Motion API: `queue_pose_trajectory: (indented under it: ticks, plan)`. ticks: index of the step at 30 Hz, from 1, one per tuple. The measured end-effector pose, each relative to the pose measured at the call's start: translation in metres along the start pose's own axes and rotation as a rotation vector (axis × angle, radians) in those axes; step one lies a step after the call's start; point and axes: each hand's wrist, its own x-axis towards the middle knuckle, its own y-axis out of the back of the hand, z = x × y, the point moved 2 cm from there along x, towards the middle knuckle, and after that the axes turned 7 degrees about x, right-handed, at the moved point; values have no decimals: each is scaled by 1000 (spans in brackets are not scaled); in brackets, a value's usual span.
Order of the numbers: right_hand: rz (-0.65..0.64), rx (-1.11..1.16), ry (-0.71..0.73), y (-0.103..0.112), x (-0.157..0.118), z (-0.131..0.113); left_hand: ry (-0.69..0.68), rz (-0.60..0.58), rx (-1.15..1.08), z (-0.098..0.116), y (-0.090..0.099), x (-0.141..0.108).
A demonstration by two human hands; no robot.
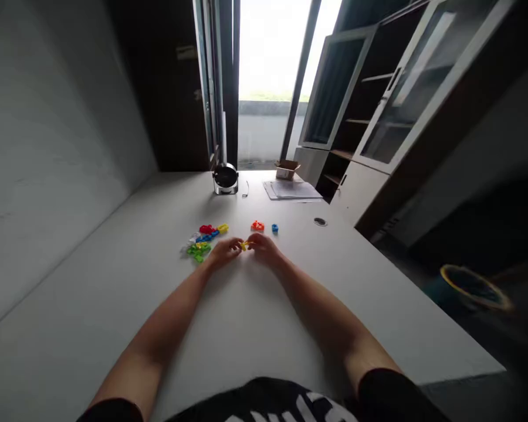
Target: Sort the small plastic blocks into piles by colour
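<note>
Pinching a small yellow plastic piece (244, 246) between the fingertips is the step in hand, and it calls for a light, exact grip. The piece sits in the gap between the left hand (224, 251) and the right hand (264, 247), just above or on the table (255, 322); which of the two is hard to tell. The fingers of both hands are drawn in narrow, their tips meeting around it. Whether it is one part or two pressed together is too small to make out.

For good work here, let one hand steady the piece while the other turns or presses it, and push along its length rather than across, since thin plastic would likely twist or spring away. Staying low over the table makes sense, so that a slip costs only a short drop. The forearms reach well forward, so resting the wrists would help steady the tips.

Mind the left knuckles: the green pieces (198, 252) lie just beside them, and a careless sweep could scatter the pile. The orange pieces (257, 225) and the single blue piece (275, 228) lie just beyond the right hand, so lift clear before reaching over them.
</note>
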Motion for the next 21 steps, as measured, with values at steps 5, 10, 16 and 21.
queue_pose_trajectory:
  ticks: [5, 10, 16, 21]
  plan:
    - [-49, -12, -4, -1, 0, 5, 13, -1, 15, 3, 3, -1]
    - [-65, -79, 3, 1, 1, 6, 6, -17, 123, 13, 7, -3]
    - [-49, -102, 3, 1, 2, 9, 19, -13, 226, 17, 6, -3]
    - [-39, -92, 10, 1, 1, 7, 1, 10, 253, 16, 6, -2]
